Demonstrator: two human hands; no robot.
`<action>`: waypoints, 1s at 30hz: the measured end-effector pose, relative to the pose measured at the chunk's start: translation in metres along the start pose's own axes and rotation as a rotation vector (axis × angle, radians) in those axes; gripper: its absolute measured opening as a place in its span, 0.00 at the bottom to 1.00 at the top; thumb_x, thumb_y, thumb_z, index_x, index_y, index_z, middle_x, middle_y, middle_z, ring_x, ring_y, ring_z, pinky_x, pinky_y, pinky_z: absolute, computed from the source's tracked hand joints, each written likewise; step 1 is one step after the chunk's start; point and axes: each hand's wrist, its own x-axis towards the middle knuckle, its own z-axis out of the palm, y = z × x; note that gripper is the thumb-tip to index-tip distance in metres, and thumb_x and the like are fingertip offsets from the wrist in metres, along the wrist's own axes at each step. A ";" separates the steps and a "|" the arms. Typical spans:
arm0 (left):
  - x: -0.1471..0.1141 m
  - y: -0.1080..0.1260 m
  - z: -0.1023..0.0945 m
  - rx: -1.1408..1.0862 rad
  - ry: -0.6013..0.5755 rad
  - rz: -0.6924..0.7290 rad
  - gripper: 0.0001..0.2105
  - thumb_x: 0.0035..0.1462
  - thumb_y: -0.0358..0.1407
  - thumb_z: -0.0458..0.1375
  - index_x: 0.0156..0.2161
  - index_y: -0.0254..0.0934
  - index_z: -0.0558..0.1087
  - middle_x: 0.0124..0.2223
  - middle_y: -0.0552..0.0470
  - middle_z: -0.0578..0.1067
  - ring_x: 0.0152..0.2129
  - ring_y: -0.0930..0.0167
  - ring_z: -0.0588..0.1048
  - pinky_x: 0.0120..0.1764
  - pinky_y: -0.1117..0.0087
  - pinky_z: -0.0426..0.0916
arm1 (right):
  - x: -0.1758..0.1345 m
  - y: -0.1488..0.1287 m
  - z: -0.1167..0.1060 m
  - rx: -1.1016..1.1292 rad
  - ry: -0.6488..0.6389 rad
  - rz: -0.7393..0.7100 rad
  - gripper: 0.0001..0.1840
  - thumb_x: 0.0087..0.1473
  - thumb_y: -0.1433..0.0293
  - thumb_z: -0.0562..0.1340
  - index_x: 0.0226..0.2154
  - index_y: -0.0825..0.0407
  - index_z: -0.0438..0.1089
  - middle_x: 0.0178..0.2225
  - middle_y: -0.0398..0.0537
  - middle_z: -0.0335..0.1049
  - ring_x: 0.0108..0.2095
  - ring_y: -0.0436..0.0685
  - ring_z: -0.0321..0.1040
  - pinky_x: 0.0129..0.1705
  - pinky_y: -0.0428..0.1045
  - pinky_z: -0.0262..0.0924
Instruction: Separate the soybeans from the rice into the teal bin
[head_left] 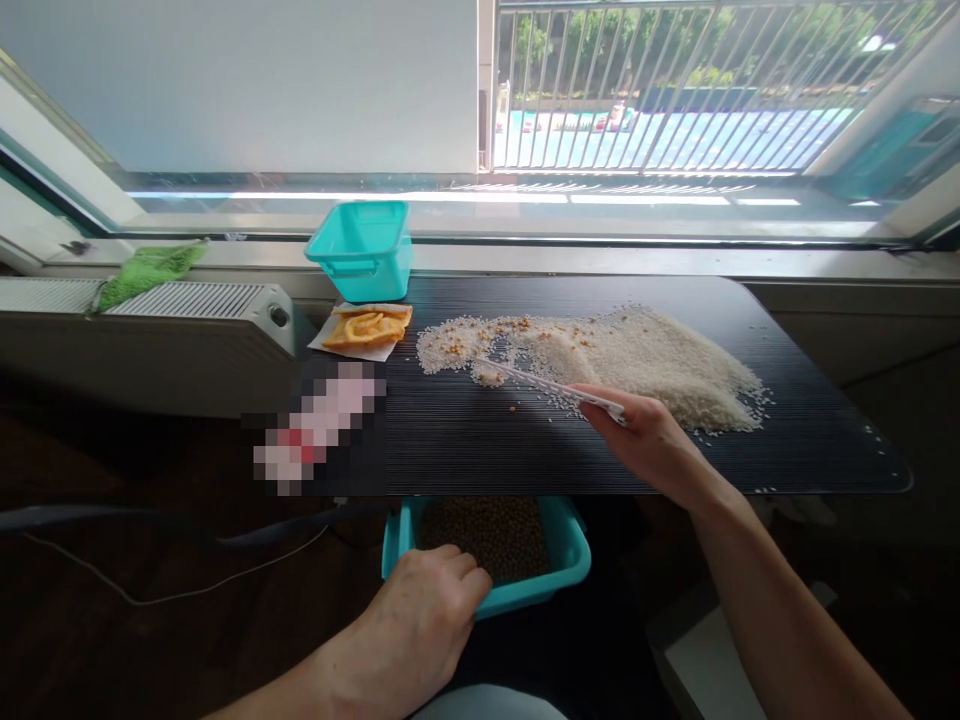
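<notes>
Strong daylight comes through the window (645,135) ahead, the floor (67,610) below the tabletop (457,440) lies in deep shadow, and a pixelated patch (322,420) hides detail at left.

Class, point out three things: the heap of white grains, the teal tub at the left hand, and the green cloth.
Heap of white grains (660,360): head view, on its broad right part.
Teal tub (568,552): head view, on its right side wall.
Green cloth (150,272): head view, on its middle.
</notes>
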 end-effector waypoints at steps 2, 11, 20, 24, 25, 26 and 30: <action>0.000 -0.001 0.001 -0.014 0.015 0.005 0.09 0.53 0.21 0.51 0.32 0.37 0.68 0.34 0.51 0.74 0.32 0.66 0.72 0.35 0.67 0.67 | -0.006 -0.002 -0.006 0.005 0.011 0.006 0.17 0.57 0.65 0.57 0.44 0.52 0.77 0.40 0.47 0.80 0.39 0.60 0.75 0.40 0.50 0.68; -0.002 0.003 0.000 0.006 0.003 0.005 0.08 0.54 0.22 0.52 0.32 0.37 0.67 0.35 0.50 0.74 0.33 0.65 0.72 0.34 0.67 0.67 | -0.019 -0.002 -0.010 0.032 0.006 0.015 0.17 0.56 0.66 0.57 0.42 0.52 0.78 0.39 0.47 0.80 0.38 0.61 0.76 0.40 0.52 0.70; -0.003 0.003 0.001 0.009 0.004 0.003 0.08 0.54 0.22 0.52 0.32 0.38 0.66 0.34 0.50 0.74 0.33 0.66 0.72 0.35 0.67 0.67 | -0.045 0.004 -0.024 0.053 -0.051 0.083 0.18 0.57 0.60 0.58 0.42 0.51 0.79 0.42 0.49 0.79 0.43 0.65 0.76 0.47 0.56 0.69; -0.004 0.003 0.001 0.003 0.000 0.001 0.08 0.54 0.22 0.52 0.32 0.38 0.67 0.35 0.50 0.74 0.33 0.66 0.72 0.35 0.66 0.67 | -0.061 0.006 -0.019 0.092 -0.103 0.083 0.18 0.58 0.60 0.59 0.45 0.49 0.77 0.44 0.47 0.79 0.44 0.64 0.75 0.49 0.56 0.68; -0.004 0.003 0.001 0.000 0.003 0.000 0.08 0.54 0.22 0.52 0.32 0.38 0.67 0.35 0.50 0.74 0.33 0.66 0.72 0.36 0.66 0.68 | -0.065 0.005 -0.017 0.105 -0.124 0.078 0.18 0.58 0.60 0.59 0.45 0.48 0.77 0.44 0.47 0.79 0.44 0.63 0.75 0.49 0.56 0.69; -0.004 0.003 0.001 -0.002 0.006 0.000 0.08 0.54 0.22 0.52 0.32 0.38 0.67 0.35 0.50 0.74 0.33 0.66 0.72 0.36 0.66 0.68 | -0.069 0.004 -0.017 0.118 -0.152 0.074 0.18 0.58 0.60 0.59 0.45 0.48 0.77 0.43 0.47 0.79 0.43 0.63 0.75 0.48 0.55 0.69; -0.003 0.003 0.001 0.001 0.004 -0.002 0.08 0.53 0.22 0.52 0.33 0.37 0.68 0.36 0.49 0.75 0.34 0.65 0.73 0.37 0.66 0.68 | -0.077 -0.008 -0.019 0.165 -0.300 0.069 0.17 0.60 0.60 0.58 0.46 0.48 0.77 0.43 0.46 0.79 0.42 0.60 0.76 0.45 0.51 0.70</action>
